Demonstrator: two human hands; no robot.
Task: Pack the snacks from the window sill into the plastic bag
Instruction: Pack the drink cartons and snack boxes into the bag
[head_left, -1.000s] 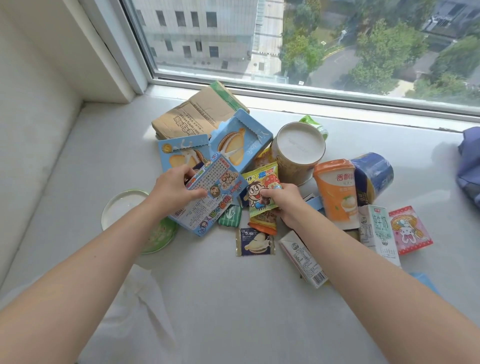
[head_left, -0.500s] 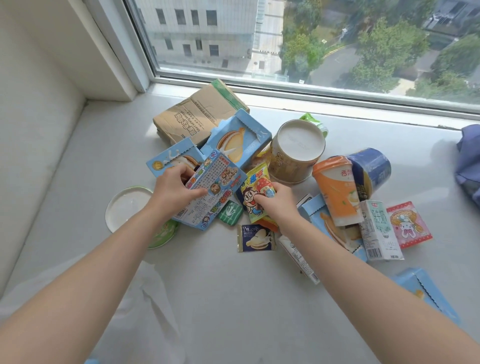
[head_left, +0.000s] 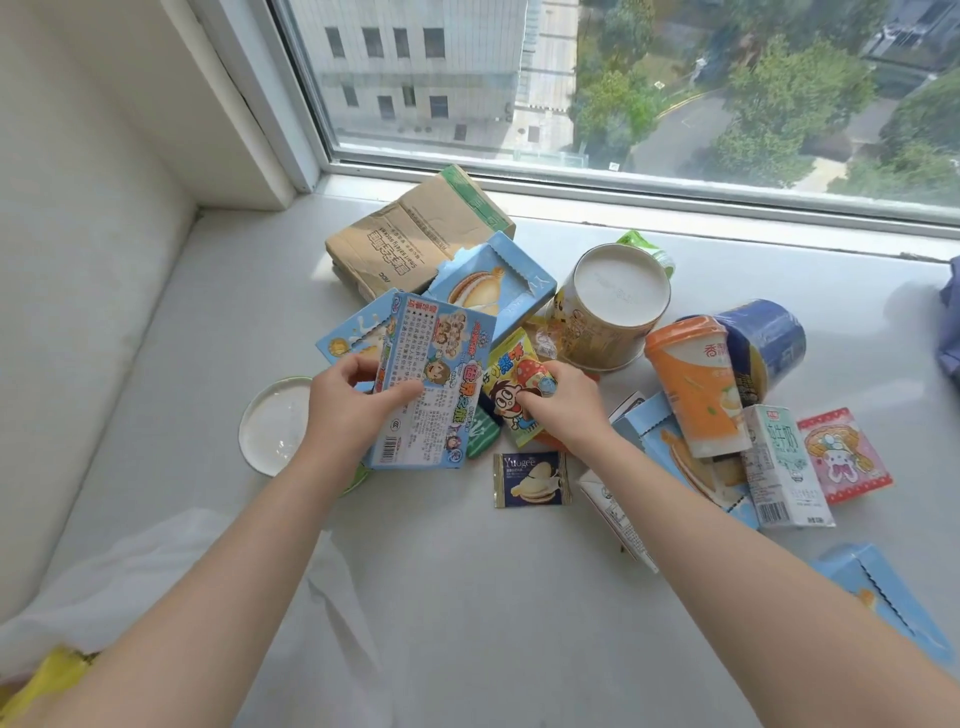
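Small dark packet (head_left: 531, 479), "Yuogee" label

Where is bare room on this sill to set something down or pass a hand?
Free: white sill between the forearms, nearer than the small dark biscuit packet; the strip between brown cardboard box and left wall. Crowded: from that box to the pink packet, where left hand grips a blue printed box, right hand a yellow cartoon packet.
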